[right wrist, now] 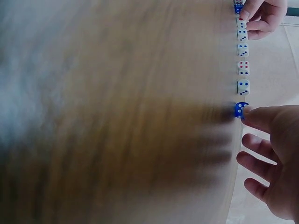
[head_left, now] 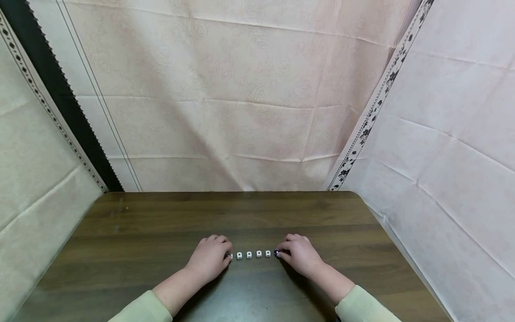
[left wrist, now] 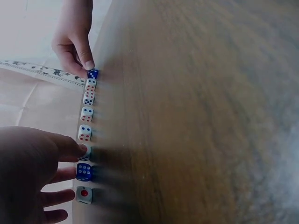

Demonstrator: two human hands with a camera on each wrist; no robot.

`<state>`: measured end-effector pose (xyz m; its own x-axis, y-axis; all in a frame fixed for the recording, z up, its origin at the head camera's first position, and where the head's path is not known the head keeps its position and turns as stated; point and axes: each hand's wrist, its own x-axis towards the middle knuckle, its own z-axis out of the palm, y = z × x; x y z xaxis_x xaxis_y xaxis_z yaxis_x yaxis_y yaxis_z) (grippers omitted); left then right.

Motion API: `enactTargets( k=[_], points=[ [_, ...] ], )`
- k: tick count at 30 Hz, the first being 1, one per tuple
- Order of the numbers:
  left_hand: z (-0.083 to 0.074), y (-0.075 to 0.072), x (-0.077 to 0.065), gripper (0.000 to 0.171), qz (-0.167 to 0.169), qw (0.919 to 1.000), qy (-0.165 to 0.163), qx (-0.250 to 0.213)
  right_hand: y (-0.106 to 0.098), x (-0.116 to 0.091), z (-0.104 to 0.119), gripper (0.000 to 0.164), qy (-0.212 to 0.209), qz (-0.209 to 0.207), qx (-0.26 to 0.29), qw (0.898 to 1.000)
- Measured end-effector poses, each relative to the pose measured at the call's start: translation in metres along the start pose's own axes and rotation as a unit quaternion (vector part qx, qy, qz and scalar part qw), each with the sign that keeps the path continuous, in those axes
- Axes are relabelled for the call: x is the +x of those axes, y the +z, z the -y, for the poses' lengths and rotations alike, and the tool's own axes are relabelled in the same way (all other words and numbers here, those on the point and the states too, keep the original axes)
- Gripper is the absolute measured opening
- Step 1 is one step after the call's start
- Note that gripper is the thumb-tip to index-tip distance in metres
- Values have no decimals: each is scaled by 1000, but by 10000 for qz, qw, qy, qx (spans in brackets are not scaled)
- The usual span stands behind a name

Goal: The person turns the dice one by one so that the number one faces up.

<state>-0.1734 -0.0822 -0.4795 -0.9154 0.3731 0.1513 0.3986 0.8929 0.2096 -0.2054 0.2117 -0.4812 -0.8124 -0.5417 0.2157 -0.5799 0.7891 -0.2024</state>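
Small dice stand in a straight row across the wooden table. My left hand [head_left: 210, 259] is at the row's left part. Its thumb lies on a white die [left wrist: 84, 153] with the index finger hidden behind, pinching it. Beside that hand's other fingers stand a blue die [left wrist: 84, 172] and, at the end, a white die with a red spot [left wrist: 84, 195]. At the row's right end my right hand [head_left: 299, 255] pinches another blue die [right wrist: 240, 110] between thumb and index finger, its other fingers spread apart. Several white dice [head_left: 249, 255] stand between the hands, slightly spaced.
The brown wooden table [head_left: 161, 219] has rounded far corners. Pale cloth [head_left: 225, 89] hangs behind it, with more cloth along both sides. A patterned border [head_left: 378, 100] runs down the right cloth and a black strip [head_left: 64, 80] down the left.
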Motion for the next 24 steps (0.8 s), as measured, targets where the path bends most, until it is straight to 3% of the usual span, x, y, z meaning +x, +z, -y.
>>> enactTargets(
  k=[24],
  points=[
    [0,0,1,9,-25,9999,-68,-109,-1,0,-1,10,25,28,-51,10000]
  ],
)
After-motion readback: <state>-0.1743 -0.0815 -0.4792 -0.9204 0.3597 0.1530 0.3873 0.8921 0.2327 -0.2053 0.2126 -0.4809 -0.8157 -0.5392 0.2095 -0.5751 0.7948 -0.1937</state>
